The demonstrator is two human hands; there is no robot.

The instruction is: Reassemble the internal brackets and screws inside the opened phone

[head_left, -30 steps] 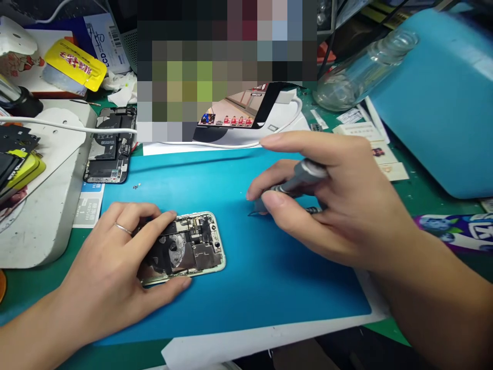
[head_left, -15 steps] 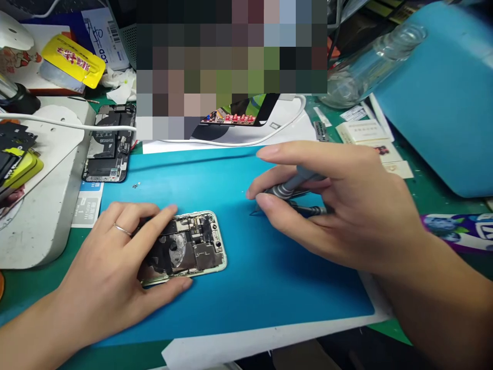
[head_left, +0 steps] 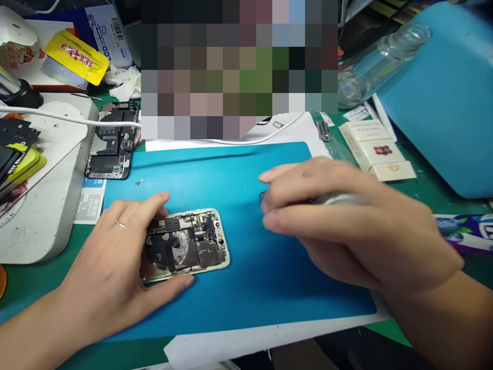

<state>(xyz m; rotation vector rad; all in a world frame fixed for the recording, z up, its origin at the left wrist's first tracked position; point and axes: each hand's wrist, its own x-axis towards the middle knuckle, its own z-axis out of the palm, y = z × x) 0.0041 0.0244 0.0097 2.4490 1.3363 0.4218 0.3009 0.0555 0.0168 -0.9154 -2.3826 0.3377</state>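
Note:
An opened phone [head_left: 185,244] lies on the blue mat [head_left: 246,303], its circuit boards and black inner parts facing up. My left hand [head_left: 111,257] grips its left end, thumb along the near edge and fingers along the far edge. To the right, over the mat, my right hand [head_left: 346,221] is closed around a grey screwdriver [head_left: 341,199]. Only part of the handle shows, blurred, and my fingers hide the rest. A few tiny screws [head_left: 139,182] lie on the mat beyond the phone.
A detached phone screen assembly [head_left: 111,141] lies against a white device [head_left: 61,205] at the left. A white cable [head_left: 69,117] crosses there. Back right are a glass bottle [head_left: 385,61], a small white box [head_left: 375,146] and a large blue object [head_left: 442,113].
My right hand has turned and curled its fingers in, so the screwdriver is now mostly hidden. My left index finger has drawn back slightly, while the left hand stays on the phone.

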